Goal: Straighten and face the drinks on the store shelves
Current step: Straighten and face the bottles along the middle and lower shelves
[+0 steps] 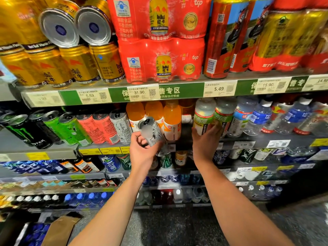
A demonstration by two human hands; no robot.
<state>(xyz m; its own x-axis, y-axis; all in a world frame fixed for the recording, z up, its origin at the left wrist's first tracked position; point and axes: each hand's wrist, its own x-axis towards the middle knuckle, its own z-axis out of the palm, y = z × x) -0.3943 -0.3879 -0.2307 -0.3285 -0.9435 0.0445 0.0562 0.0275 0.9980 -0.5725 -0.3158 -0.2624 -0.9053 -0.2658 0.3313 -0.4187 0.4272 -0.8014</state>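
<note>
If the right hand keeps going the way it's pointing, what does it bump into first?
The right hand points up toward the shelf and already seems to touch the clear bottle with the green label, so it would likely meet that first. Depth is hard to judge.
</note>
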